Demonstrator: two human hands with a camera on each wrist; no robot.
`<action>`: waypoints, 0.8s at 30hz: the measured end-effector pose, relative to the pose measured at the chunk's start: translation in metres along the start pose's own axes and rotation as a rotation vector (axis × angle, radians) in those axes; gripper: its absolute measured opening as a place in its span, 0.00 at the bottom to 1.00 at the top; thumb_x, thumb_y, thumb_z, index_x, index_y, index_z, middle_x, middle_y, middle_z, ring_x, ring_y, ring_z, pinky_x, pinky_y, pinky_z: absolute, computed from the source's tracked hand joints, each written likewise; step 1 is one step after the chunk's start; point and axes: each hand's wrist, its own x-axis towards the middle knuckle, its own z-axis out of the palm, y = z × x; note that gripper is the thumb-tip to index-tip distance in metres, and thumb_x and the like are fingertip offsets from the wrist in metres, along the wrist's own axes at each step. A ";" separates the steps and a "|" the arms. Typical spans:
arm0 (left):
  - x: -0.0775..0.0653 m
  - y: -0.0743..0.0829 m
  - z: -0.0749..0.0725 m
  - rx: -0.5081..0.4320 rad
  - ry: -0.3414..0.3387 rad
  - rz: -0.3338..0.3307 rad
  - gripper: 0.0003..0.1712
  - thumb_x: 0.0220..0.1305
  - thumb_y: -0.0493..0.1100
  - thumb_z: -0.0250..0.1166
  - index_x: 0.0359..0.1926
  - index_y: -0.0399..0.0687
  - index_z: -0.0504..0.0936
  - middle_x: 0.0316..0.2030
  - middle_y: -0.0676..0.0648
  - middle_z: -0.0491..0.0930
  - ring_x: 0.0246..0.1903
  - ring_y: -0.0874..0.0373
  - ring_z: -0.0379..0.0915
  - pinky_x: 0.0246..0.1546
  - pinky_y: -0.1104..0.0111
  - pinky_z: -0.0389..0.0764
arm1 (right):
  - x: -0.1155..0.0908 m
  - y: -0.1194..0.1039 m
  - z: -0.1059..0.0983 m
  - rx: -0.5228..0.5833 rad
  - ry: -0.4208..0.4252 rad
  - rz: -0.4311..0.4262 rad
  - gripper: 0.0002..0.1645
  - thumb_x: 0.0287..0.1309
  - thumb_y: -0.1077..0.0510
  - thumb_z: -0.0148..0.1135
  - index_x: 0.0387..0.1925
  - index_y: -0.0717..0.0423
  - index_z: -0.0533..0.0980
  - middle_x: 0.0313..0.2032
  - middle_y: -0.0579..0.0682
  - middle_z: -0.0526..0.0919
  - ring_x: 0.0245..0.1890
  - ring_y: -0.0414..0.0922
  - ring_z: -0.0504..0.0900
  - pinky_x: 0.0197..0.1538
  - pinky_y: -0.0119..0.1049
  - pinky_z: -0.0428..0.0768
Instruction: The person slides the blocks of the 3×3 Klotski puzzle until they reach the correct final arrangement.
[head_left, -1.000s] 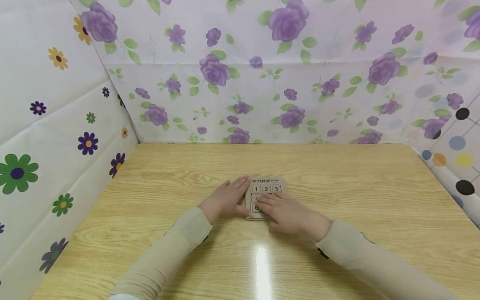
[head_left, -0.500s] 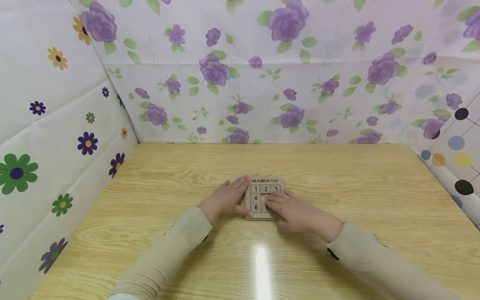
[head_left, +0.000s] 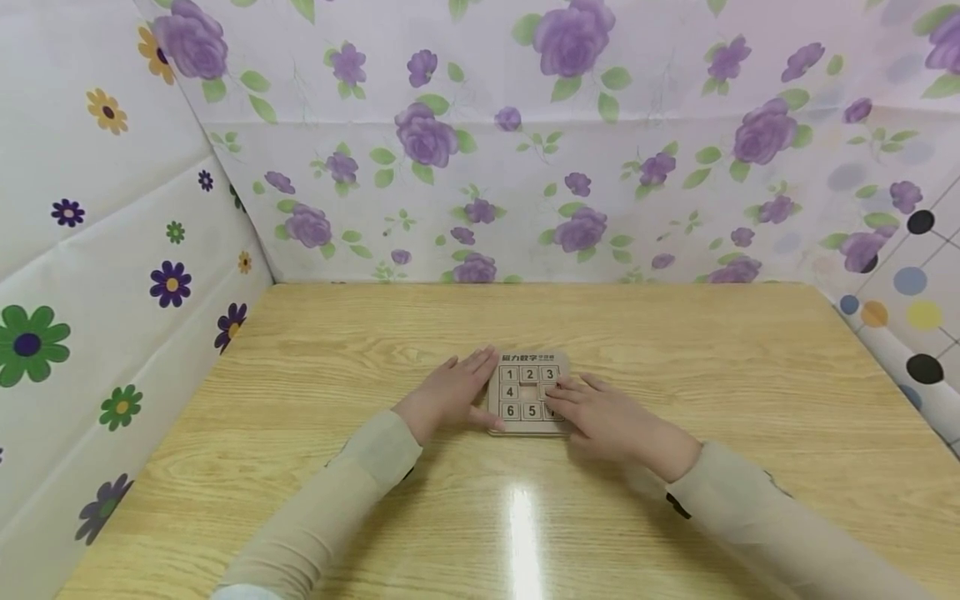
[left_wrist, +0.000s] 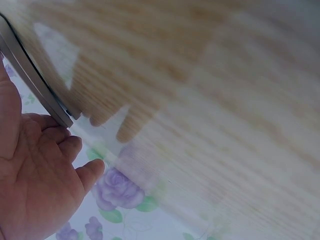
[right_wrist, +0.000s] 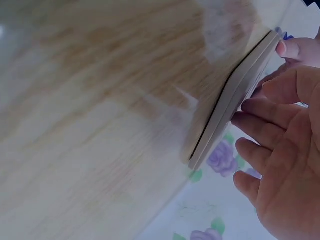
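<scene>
A number sliding puzzle (head_left: 528,427) lies flat on the wooden table. Its tiles show 1, 2, 3 on top, 4 at the left of the middle row, and 6, 5 and a partly covered 7 below. The centre slot is bare. My left hand (head_left: 450,396) braces the puzzle's left side, fingers straight along the edge and thumb at the near left corner. With extended fingers, my right hand (head_left: 611,418) touches the right column, hiding most of the middle-row tile there. Both wrist views show the puzzle's thin edge (left_wrist: 37,75) beside the fingers.
The wooden table (head_left: 360,333) spreads around the puzzle, with a bright glare streak in front. A purple-rose cloth (head_left: 450,200) hangs behind it. Flower-printed cloth (head_left: 112,250) borders the left side, and dotted cloth (head_left: 911,283) the right.
My right hand has slid rightward from the puzzle's left and middle tiles to its right column, uncovering the 4, the 5 and the bare centre slot. My left hand stays in place.
</scene>
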 end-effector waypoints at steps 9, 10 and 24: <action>0.001 -0.001 0.001 -0.004 0.005 -0.002 0.65 0.49 0.75 0.58 0.75 0.45 0.40 0.75 0.47 0.37 0.74 0.54 0.35 0.74 0.55 0.44 | 0.014 -0.007 0.001 0.047 -0.014 -0.044 0.34 0.56 0.59 0.53 0.65 0.65 0.65 0.66 0.58 0.67 0.70 0.57 0.60 0.72 0.56 0.54; 0.001 -0.001 0.001 -0.005 0.007 -0.002 0.65 0.49 0.75 0.58 0.75 0.45 0.40 0.75 0.47 0.37 0.74 0.54 0.35 0.74 0.55 0.44 | 0.014 -0.007 0.001 0.047 -0.012 -0.047 0.34 0.56 0.59 0.53 0.65 0.65 0.65 0.66 0.59 0.67 0.69 0.57 0.60 0.71 0.56 0.55; 0.001 -0.002 0.002 -0.005 -0.002 -0.001 0.65 0.49 0.74 0.58 0.75 0.45 0.39 0.75 0.48 0.36 0.74 0.55 0.35 0.74 0.55 0.44 | -0.008 -0.003 0.003 -0.027 0.030 -0.089 0.30 0.59 0.59 0.57 0.62 0.65 0.69 0.64 0.59 0.70 0.67 0.58 0.64 0.69 0.58 0.60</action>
